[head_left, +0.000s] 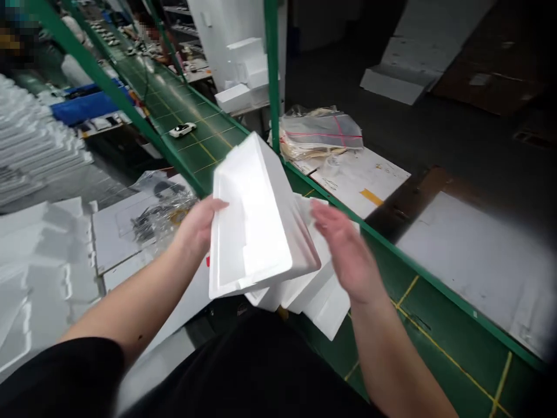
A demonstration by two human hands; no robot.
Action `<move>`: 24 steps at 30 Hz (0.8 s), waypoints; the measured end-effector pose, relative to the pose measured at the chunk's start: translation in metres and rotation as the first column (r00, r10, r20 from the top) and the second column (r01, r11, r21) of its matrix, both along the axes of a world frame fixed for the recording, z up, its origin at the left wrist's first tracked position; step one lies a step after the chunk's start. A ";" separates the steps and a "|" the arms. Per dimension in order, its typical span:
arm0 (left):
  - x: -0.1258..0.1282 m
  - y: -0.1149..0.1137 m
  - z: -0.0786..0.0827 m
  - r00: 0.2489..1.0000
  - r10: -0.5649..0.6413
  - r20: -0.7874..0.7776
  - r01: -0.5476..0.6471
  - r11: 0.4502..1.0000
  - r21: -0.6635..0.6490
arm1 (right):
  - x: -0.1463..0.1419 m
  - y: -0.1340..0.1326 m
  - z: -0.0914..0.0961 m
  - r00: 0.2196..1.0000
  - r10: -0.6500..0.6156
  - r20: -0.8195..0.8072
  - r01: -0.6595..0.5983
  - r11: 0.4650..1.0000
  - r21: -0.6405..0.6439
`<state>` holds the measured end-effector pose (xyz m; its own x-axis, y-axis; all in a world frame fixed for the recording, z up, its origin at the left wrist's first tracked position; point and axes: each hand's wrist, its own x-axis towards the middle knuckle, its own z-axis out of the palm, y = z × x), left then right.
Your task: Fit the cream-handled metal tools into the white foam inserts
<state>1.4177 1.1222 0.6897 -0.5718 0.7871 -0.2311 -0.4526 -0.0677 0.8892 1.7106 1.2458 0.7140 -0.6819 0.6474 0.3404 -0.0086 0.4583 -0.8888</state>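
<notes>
A white foam tray [270,220] is tilted up in front of me, its hollow side facing left. My left hand [202,220] grips its left edge, with the thumb over the rim and the other fingers hidden behind. To the right of the tray, my right hand [346,249] is slightly blurred, its fingers stretched out and nothing in them. I cannot tell whether its fingertips touch anything. More white foam pieces [324,305] lie overlapping on the green belt, behind and below the tray.
A green conveyor belt [439,342] with yellow lines runs from far left to near right. On it sits a white toy car [183,129]. Foam trays [39,249] are stacked at left. Green posts [272,75] rise beside the belt. Plastic bags [322,130] lie on a side board.
</notes>
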 end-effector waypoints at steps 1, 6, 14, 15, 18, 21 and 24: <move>-0.014 -0.021 0.006 0.998 0.046 -0.035 -0.045 0.998 0.036 | 0.000 0.002 -0.006 0.993 -0.106 0.042 0.106 0.994 -0.006; -0.096 -0.185 -0.022 0.708 0.625 -0.329 -0.600 0.778 0.186 | -0.031 -0.005 -0.038 0.865 -0.352 0.359 0.325 0.936 0.134; -0.107 -0.371 -0.165 0.682 0.616 -0.394 -0.722 0.655 -0.225 | -0.138 -0.077 -0.089 0.883 -0.258 0.393 0.105 0.923 0.371; -0.108 -0.379 -0.182 0.698 0.611 -0.373 -0.709 0.663 -0.241 | -0.144 -0.090 -0.099 0.878 -0.271 0.394 0.112 0.918 0.380; -0.114 -0.392 -0.232 0.741 0.608 -0.286 -0.671 0.692 -0.266 | -0.153 -0.147 -0.137 0.841 -0.306 0.447 0.156 0.927 0.341; -0.114 -0.391 -0.280 0.789 0.582 -0.197 -0.614 0.734 -0.290 | -0.158 -0.220 -0.191 0.777 -0.137 0.615 0.113 0.991 0.077; -0.100 -0.376 -0.315 0.863 0.430 -0.266 -0.500 0.804 -0.321 | -0.169 -0.287 -0.252 0.681 0.256 0.686 -0.061 0.954 -0.295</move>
<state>1.3180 0.7463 0.3747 -0.9045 0.2921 -0.3107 -0.2891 0.1155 0.9503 1.5411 0.9589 0.4617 -0.7523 0.4973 -0.4321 0.6146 0.2934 -0.7323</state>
